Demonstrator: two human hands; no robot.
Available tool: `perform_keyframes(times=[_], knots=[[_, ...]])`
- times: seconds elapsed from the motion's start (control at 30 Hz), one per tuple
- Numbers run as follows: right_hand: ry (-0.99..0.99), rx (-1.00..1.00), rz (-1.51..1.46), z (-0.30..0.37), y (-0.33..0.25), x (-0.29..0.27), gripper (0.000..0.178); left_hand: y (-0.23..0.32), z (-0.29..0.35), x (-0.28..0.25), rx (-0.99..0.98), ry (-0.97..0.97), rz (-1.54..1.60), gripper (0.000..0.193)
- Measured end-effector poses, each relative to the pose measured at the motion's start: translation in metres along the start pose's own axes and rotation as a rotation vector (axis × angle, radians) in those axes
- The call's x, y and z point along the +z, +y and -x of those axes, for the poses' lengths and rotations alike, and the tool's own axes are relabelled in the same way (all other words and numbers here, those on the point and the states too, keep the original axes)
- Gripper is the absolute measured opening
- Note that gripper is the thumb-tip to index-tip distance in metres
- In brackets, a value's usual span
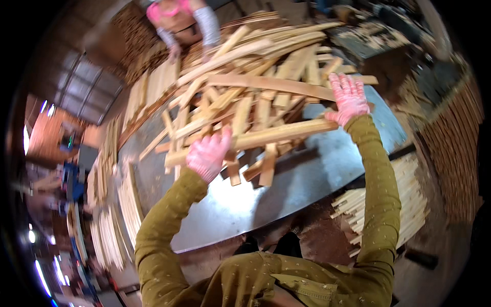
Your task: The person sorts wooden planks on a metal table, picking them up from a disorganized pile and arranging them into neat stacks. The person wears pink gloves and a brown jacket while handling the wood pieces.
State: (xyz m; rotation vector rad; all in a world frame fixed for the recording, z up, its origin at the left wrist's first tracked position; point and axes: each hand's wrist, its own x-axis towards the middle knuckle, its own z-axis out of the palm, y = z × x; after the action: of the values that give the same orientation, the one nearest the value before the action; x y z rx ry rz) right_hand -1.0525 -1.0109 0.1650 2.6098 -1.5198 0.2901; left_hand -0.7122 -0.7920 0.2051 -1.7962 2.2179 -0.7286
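Note:
A long pale wooden strip (pixel 286 134) lies crosswise along the near side of a jumbled heap of wooden strips (pixel 243 115). Near its left end, my left hand (pixel 208 156), in a pink and white knitted glove, is closed on it. My right hand (pixel 350 100), gloved alike, has its fingers stretched out over the right part of a wider board (pixel 276 86). Its thumb side is at the right end of the pale strip. Whether the palm presses on the board is hidden. Beneath the heap is a shiny metal table (pixel 225 215).
Across the table, a person in pink with pale sleeves (pixel 179 23) reaches toward the wood. Stacked strips (pixel 391 199) lie low at the right, and more bundles (pixel 110 238) stand at the left. Dark machinery (pixel 383 61) with wood scraps is at the far right.

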Motion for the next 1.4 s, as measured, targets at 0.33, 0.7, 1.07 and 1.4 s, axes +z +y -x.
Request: perform_keyframes(times=[0.33, 0.7, 1.07, 1.4], knots=[[-0.008, -0.148, -0.462, -0.099, -0.033, 0.123, 0.075, -0.023, 0.288, -0.047, -1.371, 0.298, 2.255, 0.056], [-0.364, -0.670, 0.345, -0.145, -0.401, 0.043, 0.112, -0.063, 0.399, 0.106, -1.551, 0.934, 2.819, 0.057], [-0.191, -0.554, 0.169, -0.132, -0.490, 0.029, 0.066, -0.137, 0.535, 0.216, -1.456, 0.805, 3.055, 0.070], [-0.063, -0.652, -0.829, -0.138, -0.663, -0.179, 0.043, -0.108, 0.535, 0.163, -1.002, 1.177, 3.427, 0.086]])
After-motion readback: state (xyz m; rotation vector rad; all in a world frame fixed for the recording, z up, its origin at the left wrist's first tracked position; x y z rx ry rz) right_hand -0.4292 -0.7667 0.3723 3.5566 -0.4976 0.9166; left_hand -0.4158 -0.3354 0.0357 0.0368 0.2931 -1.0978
